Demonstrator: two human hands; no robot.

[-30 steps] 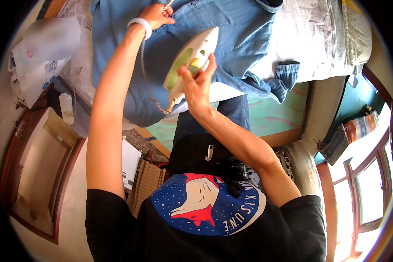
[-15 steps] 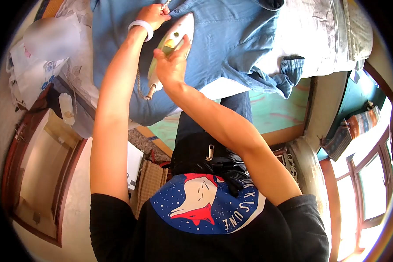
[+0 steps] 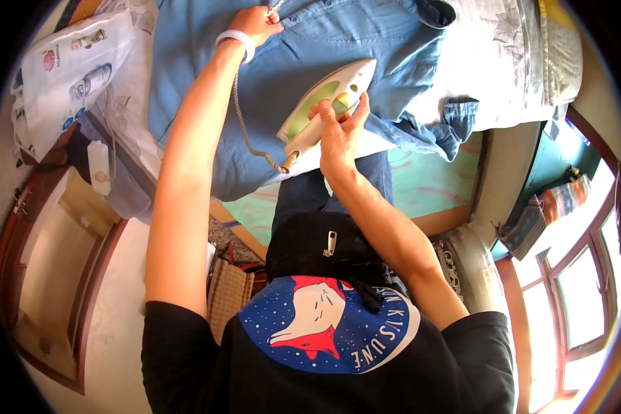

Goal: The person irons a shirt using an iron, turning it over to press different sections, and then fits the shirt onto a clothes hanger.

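Iron point(image 3: 310, 114): over the blue shirt point(image 3: 338, 41), tip angled up and to the person's right, heel toward the person. Contact between soleplate and fabric cannot be confirmed from this view.

Right hand point(image 3: 339, 141): closed round the handle, thumb on one side, fingers on the other, the digits parted rather than pressed together.

Left hand point(image 3: 255, 26): fingers curled in, pinching the cord point(image 3: 241, 125) beside the shirt's row of buttons. White bangle point(image 3: 250, 47) on that wrist. The cord hangs in a loose bend from the fingers down to the back of the handle (whether the fingertips also pin the cloth, cannot tell).

Shirt: body spread broadly flat over a white patterned sheet point(image 3: 493, 69); sleeve bunched to the person's right, its cuff point(image 3: 460, 114) near the sheet's edge.

Step in hand, as judged: working the iron over the shirt body, with the left hand managing the cord. A further pass would call for a level soleplate, a steady right wrist, and the cord held out of the iron's path. The folds near the sleeve would need smoothing first; pressed as they lie, they would probably set as creases.
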